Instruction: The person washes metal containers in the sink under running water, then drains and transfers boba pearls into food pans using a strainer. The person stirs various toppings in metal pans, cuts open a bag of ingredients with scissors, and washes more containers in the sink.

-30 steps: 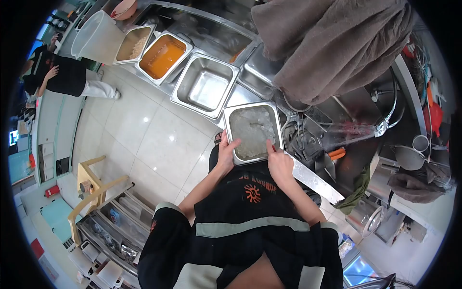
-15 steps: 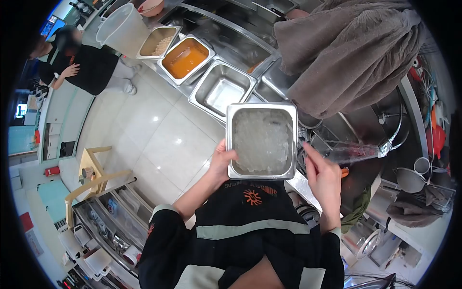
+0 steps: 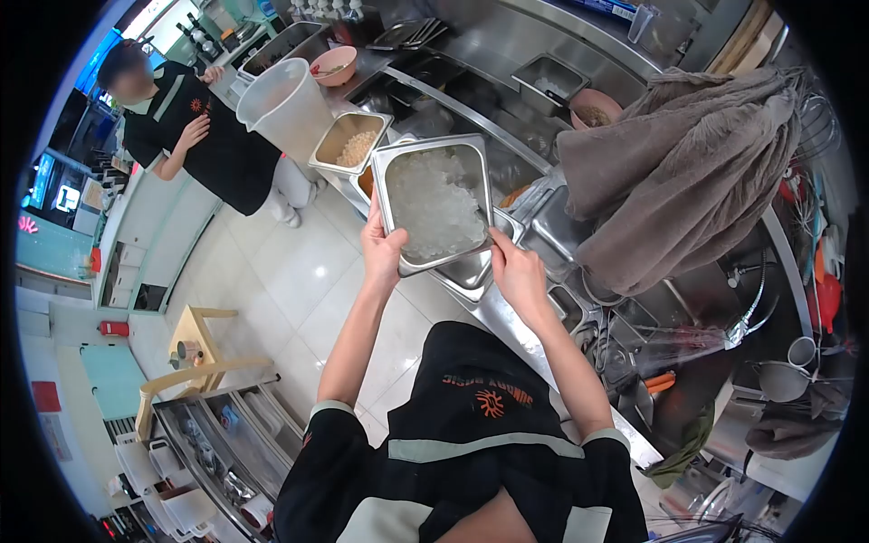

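Note:
A square steel food pan (image 3: 385, 195) is held up in front of me, over the row of pans. Pale, translucent lumps (image 3: 434, 204) fill much of it; I cannot tell what they are. My left hand (image 3: 383, 249) grips the left side, thumb over the rim. At the lower right corner, my right hand (image 3: 519, 270) has its fingers closed on the edge. Beneath it, another steel pan (image 3: 472, 276) is partly covered. An orange-filled pan (image 3: 364, 181) shows only a sliver behind the held one.
Beyond are a pan of beige pieces (image 3: 356, 145), a large translucent bucket (image 3: 285, 109) and a pink bowl (image 3: 333, 66). Brown towels (image 3: 679, 181) hang at right above the sink, where a faucet (image 3: 742, 330) runs. A co-worker (image 3: 204, 136) stands at far left. A wooden chair (image 3: 195, 348) stands lower left.
The held food pan has moved forward and left, now covering the orange-filled pan. My right hand, previously beside it with fingers extended, now grips its corner. The camera view has shifted.

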`<act>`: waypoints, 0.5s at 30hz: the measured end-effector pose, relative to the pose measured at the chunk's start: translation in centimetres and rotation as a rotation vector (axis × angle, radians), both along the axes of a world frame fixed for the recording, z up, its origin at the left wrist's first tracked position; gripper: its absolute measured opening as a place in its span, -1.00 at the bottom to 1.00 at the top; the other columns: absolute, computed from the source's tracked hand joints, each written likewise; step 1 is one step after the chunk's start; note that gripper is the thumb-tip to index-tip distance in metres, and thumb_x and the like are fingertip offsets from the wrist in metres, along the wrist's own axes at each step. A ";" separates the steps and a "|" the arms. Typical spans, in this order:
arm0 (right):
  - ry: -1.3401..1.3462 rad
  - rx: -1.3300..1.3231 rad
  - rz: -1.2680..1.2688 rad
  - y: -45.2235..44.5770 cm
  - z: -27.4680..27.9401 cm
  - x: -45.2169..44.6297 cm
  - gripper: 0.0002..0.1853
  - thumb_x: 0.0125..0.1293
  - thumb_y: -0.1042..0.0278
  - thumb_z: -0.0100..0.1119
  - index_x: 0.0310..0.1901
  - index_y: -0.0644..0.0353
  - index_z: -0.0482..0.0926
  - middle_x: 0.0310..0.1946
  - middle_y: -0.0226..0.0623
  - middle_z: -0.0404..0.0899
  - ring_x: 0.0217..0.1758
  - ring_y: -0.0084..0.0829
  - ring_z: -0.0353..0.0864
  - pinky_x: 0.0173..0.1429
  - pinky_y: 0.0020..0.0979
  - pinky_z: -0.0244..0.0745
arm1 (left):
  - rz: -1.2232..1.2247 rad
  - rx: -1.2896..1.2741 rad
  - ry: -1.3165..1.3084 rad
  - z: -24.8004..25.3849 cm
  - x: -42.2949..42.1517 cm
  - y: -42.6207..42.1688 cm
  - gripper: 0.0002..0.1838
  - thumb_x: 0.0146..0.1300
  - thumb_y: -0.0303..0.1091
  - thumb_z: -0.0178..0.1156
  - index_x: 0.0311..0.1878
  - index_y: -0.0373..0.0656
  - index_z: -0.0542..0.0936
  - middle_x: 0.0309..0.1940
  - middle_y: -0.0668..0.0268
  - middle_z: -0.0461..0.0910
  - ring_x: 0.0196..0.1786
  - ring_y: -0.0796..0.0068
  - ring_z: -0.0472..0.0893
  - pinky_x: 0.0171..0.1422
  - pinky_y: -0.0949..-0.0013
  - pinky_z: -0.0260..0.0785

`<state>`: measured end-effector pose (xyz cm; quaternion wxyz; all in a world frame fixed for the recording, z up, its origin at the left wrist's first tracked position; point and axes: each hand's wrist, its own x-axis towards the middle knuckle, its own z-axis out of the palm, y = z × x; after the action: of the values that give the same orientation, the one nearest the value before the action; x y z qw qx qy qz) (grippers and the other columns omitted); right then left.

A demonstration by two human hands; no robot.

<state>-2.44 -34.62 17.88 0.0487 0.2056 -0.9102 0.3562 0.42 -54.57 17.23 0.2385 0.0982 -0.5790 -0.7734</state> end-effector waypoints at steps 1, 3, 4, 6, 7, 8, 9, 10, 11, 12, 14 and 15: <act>-0.009 -0.041 0.007 -0.4 -0.4 -0.3 -0.74 0.07 0.41 0.00 -0.16 0.12 0.48 -0.74 -0.05 0.40 -0.63 -0.09 0.45 -0.50 -0.20 0.33 | 0.000 -0.027 0.014 -0.1 -0.5 -0.6 -0.54 -0.33 -0.69 -0.13 -0.21 -0.37 0.49 0.28 0.29 -0.07 0.17 0.55 0.16 0.07 0.53 0.15; -0.064 -0.018 0.021 -0.8 -0.9 -0.7 -0.70 0.08 0.37 -0.03 -0.09 0.06 0.44 -0.75 -0.06 0.41 -0.62 -0.08 0.46 -0.49 -0.15 0.35 | -0.005 -0.078 0.040 -1.0 -1.6 -1.9 -0.42 -0.32 -0.71 -0.13 -0.05 -0.36 0.40 0.25 0.41 0.02 -0.03 0.64 0.39 -0.05 0.57 0.28; -0.077 -0.005 0.019 -0.9 -0.9 -0.7 -0.70 0.09 0.37 -0.03 -0.09 0.06 0.44 -0.75 -0.06 0.41 -0.62 -0.08 0.46 -0.50 -0.15 0.35 | -0.018 -0.116 0.053 -1.3 -1.9 -2.4 -0.42 -0.30 -0.69 -0.13 -0.02 -0.36 0.40 0.27 0.33 -0.02 0.10 0.61 0.29 0.04 0.55 0.21; -0.093 0.009 0.012 -0.9 -1.2 -0.7 -0.69 0.09 0.37 -0.04 -0.07 0.04 0.43 -0.76 -0.06 0.40 -0.64 -0.09 0.45 -0.51 -0.17 0.35 | -0.004 -0.201 0.024 -1.7 -2.5 -3.3 -0.45 -0.29 -0.66 -0.11 -0.05 -0.36 0.42 0.27 0.25 -0.05 0.18 0.57 0.19 0.10 0.52 0.14; -0.087 0.005 0.009 -0.7 -1.4 -0.5 -0.68 0.09 0.37 -0.03 -0.06 0.03 0.43 -0.76 -0.07 0.40 -0.65 -0.10 0.44 -0.52 -0.18 0.35 | 0.004 -0.242 0.008 -1.5 -2.6 -3.3 -0.47 -0.28 -0.64 -0.10 -0.07 -0.37 0.44 0.28 0.21 -0.06 0.22 0.56 0.14 0.12 0.50 0.11; -0.083 0.002 0.006 -0.5 -1.5 -0.3 -0.68 0.09 0.37 -0.03 -0.06 0.03 0.43 -0.77 -0.08 0.40 -0.66 -0.10 0.44 -0.53 -0.18 0.35 | -0.015 -0.233 0.006 -1.2 -2.7 -3.3 -0.48 -0.28 -0.63 -0.09 -0.09 -0.37 0.45 0.28 0.17 -0.08 0.25 0.53 0.08 0.14 0.49 0.08; -0.079 -0.002 0.003 -0.3 -1.7 0.0 -0.68 0.09 0.37 -0.02 -0.06 0.02 0.42 -0.77 -0.09 0.39 -0.67 -0.11 0.43 -0.54 -0.19 0.35 | -0.034 -0.225 0.004 -0.8 -2.7 -3.3 -0.50 -0.29 -0.62 -0.09 -0.11 -0.37 0.46 0.28 0.14 -0.10 0.27 0.50 0.03 0.17 0.47 0.04; -0.042 0.028 -0.001 -0.1 -1.8 0.3 -0.67 0.08 0.38 -0.02 -0.05 0.01 0.42 -0.77 -0.12 0.39 -0.69 -0.13 0.43 -0.56 -0.20 0.34 | -0.051 -0.216 0.004 -0.5 -2.8 -3.3 -0.51 -0.29 -0.60 -0.08 -0.12 -0.36 0.47 0.28 0.10 -0.12 0.30 0.47 -0.03 0.19 0.46 0.00; -0.004 0.059 -0.002 0.2 -1.7 0.7 -0.66 0.08 0.38 -0.01 -0.04 0.00 0.42 -0.76 -0.14 0.38 -0.70 -0.15 0.42 -0.58 -0.22 0.34 | -0.064 -0.229 -0.005 -0.6 -2.9 -3.5 -0.51 -0.29 -0.60 -0.08 -0.13 -0.36 0.47 0.28 0.09 -0.12 0.31 0.44 -0.05 0.19 0.45 -0.01; 0.035 0.089 -0.003 0.4 -1.7 1.0 -0.65 0.07 0.38 0.00 -0.03 -0.01 0.42 -0.76 -0.17 0.38 -0.72 -0.17 0.42 -0.59 -0.23 0.34 | -0.076 -0.243 -0.011 -0.7 -2.9 -3.9 -0.52 -0.30 -0.60 -0.08 -0.14 -0.36 0.48 0.28 0.08 -0.12 0.32 0.41 -0.08 0.20 0.44 -0.03; 0.070 0.197 0.005 1.1 -1.1 1.7 -0.60 0.04 0.40 0.02 -0.01 -0.03 0.40 -0.75 -0.23 0.35 -0.73 -0.22 0.42 -0.62 -0.27 0.34 | -0.085 -0.243 -0.020 -0.7 -3.0 -4.0 -0.52 -0.30 -0.59 -0.08 -0.16 -0.36 0.49 0.27 0.06 -0.11 0.33 0.37 -0.11 0.21 0.43 -0.05; 0.088 0.252 0.009 1.3 -0.7 1.9 -0.58 0.03 0.41 0.03 0.00 -0.04 0.39 -0.74 -0.26 0.34 -0.73 -0.24 0.42 -0.64 -0.29 0.34 | -0.082 -0.229 -0.022 -0.5 -3.0 -4.0 -0.53 -0.31 -0.59 -0.08 -0.17 -0.36 0.49 0.27 0.06 -0.10 0.33 0.35 -0.12 0.21 0.43 -0.05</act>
<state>-0.57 -33.33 17.15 0.0610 0.2295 -0.9438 0.2300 -2.59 -58.53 16.73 0.2098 0.0549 -0.6696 -0.7104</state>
